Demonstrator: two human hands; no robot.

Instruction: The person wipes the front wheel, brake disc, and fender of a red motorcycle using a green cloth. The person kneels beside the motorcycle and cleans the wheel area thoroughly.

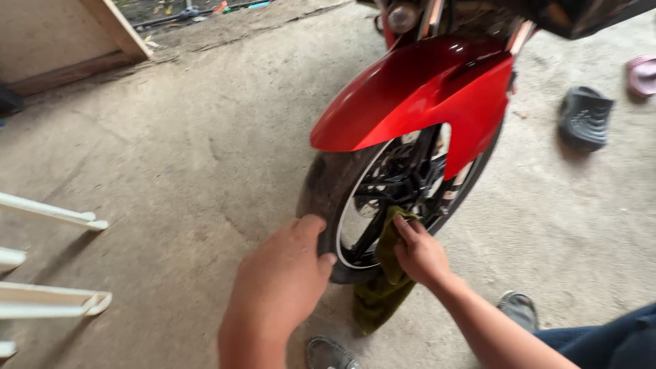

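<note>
Left hand [283,273] grips upright wheel [342,205]; right hand [418,254] presses hanging rag [384,287].

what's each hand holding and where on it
The right hand holds a dark green rag by its upper end, pressed to the wheel rim. The left hand grips the front tyre at its tread.
</note>
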